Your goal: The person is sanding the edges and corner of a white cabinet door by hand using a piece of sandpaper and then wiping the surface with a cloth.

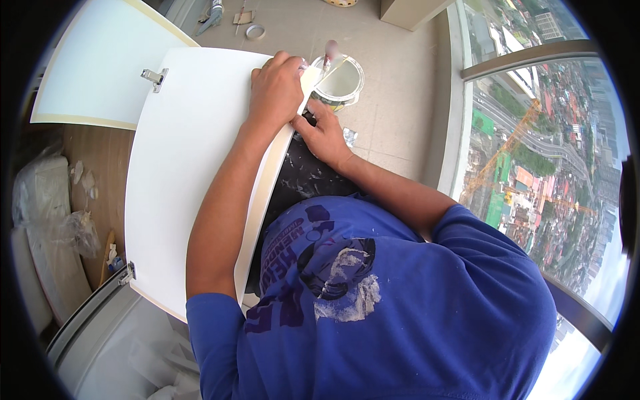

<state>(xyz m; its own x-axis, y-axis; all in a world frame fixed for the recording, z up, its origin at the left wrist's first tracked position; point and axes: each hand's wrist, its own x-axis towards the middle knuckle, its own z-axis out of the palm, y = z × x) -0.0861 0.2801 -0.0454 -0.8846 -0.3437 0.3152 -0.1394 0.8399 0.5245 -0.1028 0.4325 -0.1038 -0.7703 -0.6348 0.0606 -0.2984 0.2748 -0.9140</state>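
A white cabinet door (193,147) with metal hinges lies across in front of me, cream masking tape (265,175) running along its right edge. My left hand (277,87) is closed at the door's far right corner, its fingers bent at a loose-looking strip of the tape there. What its fingertips press on is partly hidden. Just nearer and to the right, my right hand (325,137) grips the door's edge, thumb against the rim and fingers beside it. Beyond both hands stands a white paint bucket (341,83) with a brush (329,57) at its rim.
Another taped white panel (100,67) lies at the far left. A tape roll (255,32) and a dusty tool (212,19) rest on the tiled floor (393,87). Plastic-wrapped pieces (43,193) stand at left. Tall windows (540,147) line the right side.
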